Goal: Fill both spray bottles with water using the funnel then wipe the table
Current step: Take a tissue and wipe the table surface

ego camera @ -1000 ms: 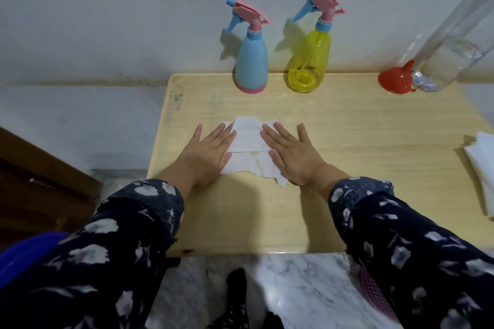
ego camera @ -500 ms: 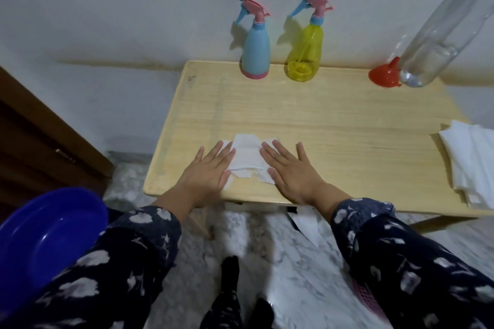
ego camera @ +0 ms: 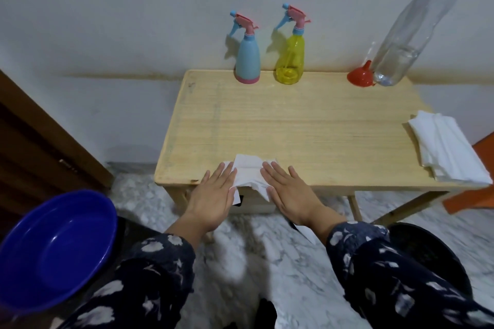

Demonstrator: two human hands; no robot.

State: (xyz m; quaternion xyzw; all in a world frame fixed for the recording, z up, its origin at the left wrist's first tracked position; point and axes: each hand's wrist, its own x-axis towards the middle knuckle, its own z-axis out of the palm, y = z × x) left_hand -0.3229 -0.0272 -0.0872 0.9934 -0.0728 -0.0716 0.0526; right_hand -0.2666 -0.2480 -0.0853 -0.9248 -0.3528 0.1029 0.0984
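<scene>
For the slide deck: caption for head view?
Both hands press a tissue at the table's near edge.

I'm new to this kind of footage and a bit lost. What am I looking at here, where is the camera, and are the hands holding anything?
There is no machine here: a person does the job with two bare hands. The single picture comes from a wide-angle camera worn on the head, looking forward and down, so the arms enter from the bottom.

The left hand and right hand lie flat and open, pressing a white tissue at the near edge of the wooden table; part of the tissue hangs over the edge. Nothing is gripped.

At the back, by the wall, stand a blue spray bottle and a yellow spray bottle, both with their spray heads on. To their right are a red funnel and a clear plastic bottle with some water. A stack of tissues lies at the right edge. A blue basin is off the table, lower left.
</scene>
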